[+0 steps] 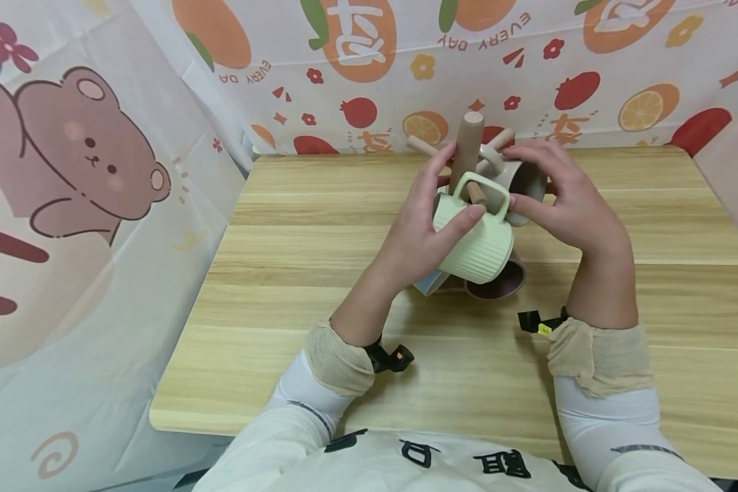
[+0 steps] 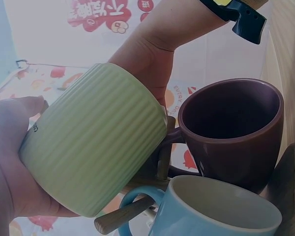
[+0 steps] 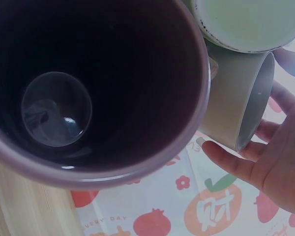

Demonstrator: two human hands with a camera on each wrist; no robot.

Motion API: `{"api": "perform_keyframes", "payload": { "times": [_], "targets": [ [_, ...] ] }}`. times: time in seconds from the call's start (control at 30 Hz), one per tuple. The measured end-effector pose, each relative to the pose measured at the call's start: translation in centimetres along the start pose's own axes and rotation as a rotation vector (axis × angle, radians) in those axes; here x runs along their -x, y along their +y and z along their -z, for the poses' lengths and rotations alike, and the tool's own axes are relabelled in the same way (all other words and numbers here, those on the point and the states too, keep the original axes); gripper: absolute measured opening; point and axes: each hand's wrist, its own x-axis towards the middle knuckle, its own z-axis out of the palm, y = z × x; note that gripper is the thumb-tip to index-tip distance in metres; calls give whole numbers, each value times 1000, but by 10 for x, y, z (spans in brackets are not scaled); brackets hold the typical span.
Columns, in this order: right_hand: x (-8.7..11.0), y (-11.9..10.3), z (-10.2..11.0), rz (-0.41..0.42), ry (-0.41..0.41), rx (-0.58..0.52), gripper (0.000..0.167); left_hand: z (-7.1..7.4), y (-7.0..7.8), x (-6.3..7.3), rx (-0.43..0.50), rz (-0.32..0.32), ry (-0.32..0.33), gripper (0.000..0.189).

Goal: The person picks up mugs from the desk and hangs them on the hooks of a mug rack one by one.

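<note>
My left hand (image 1: 415, 232) holds a pale green ribbed mug (image 1: 481, 249), its thumb on one side and fingers round the other. The mug is tilted, its handle up beside a peg of the wooden mug tree (image 1: 469, 147). My right hand (image 1: 575, 198) grips a greyish-beige mug (image 3: 231, 98) at its open end, fingers over the rim and thumb along the lower side. That mug lies sideways high on the tree, its handle close to the post. A dark purple mug (image 2: 231, 132) and a light blue mug (image 2: 216, 211) hang lower.
The tree stands on a wood-grain table (image 1: 295, 273). Behind it hangs a fruit-printed cloth (image 1: 369, 89), close to the table's back edge. Bare pegs (image 1: 421, 145) stick out from the post at the back. A bear-printed cloth (image 1: 92, 157) hangs at the left.
</note>
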Motion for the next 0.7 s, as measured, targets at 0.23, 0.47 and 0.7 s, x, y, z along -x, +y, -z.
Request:
{"api": "perform_keyframes", "payload": {
  "times": [0.23, 0.47, 0.7],
  "targets": [
    [-2, 1, 0, -5, 26, -17, 59, 4, 20, 3, 35, 13, 5, 73],
    [-1, 6, -2, -65, 55, -58, 61, 14, -5, -3, -3, 40, 67, 77],
    [3, 20, -1, -110, 74, -115, 54, 41, -25, -3, -80, 45, 191, 75]
  ]
}}
